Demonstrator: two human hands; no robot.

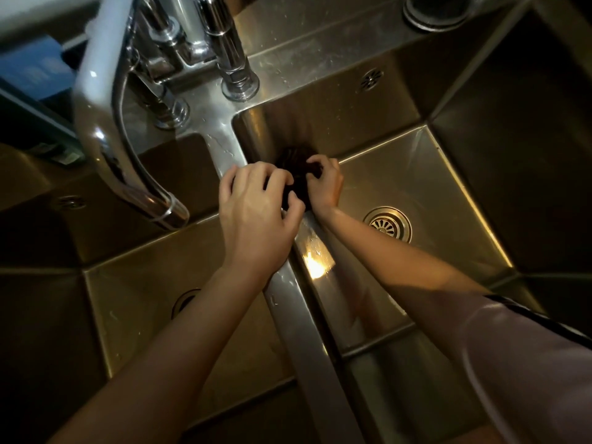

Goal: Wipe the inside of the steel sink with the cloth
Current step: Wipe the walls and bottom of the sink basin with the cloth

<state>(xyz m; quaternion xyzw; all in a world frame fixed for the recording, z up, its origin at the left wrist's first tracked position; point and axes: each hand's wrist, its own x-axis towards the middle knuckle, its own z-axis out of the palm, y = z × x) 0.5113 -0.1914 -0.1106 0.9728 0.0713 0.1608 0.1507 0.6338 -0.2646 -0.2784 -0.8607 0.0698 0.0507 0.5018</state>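
Note:
A dark crumpled cloth (296, 161) sits bunched at the far left corner of the right basin of the steel sink (416, 174), against the divider. My left hand (256, 206) reaches over the divider, and its curled fingers grip the near side of the cloth. Inside the right basin, my right hand (325, 184) pinches the cloth's right edge with curled fingers. Much of the cloth is hidden beneath both hands.
A steel divider (307, 309) splits the sink into two basins, each with a drain: the right drain (388, 223), the left drain (185, 299). A chrome faucet spout (128, 161) arches over the left basin. Tap posts (237, 72) stand behind. A round fitting (437, 9) sits far right.

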